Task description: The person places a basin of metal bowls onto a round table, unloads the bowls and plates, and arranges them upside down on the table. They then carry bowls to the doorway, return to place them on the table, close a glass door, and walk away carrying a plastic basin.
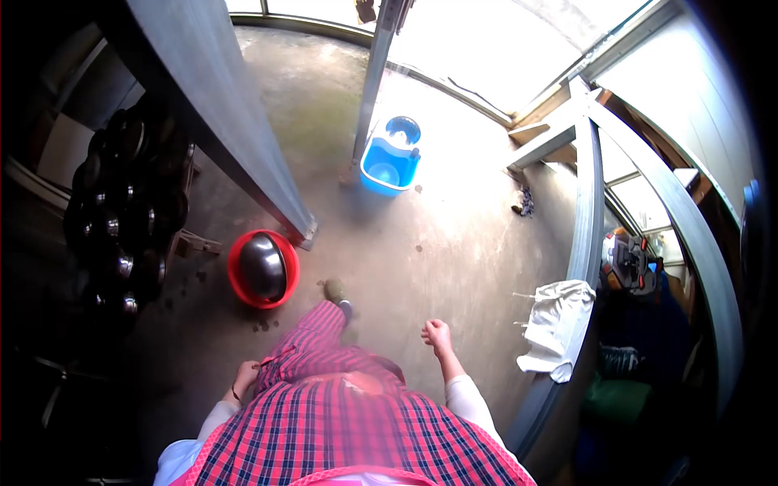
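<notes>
My right hand (436, 334) hangs over the concrete floor with its fingers curled in loosely, and nothing shows in it. Low on the left, my left hand (245, 379) is beside the edge of the plaid apron (324, 425), its fingers bent inward. Whether it grips the cloth or something small is hidden. Ahead of that hand a red basin (236, 279) stands on the floor, with a shiny dark metal bowl (263, 263) tilted inside it. One green shoe (334, 290) of mine is forward, close to the basin.
A blue mop bucket (389, 166) stands ahead near the bright doorway. Grey metal posts (275, 182) rise at left and right. A white cloth (559, 324) hangs on the right frame. Several round dark metal pieces (121, 219) are stacked at left. A power tool (628, 263) sits at right.
</notes>
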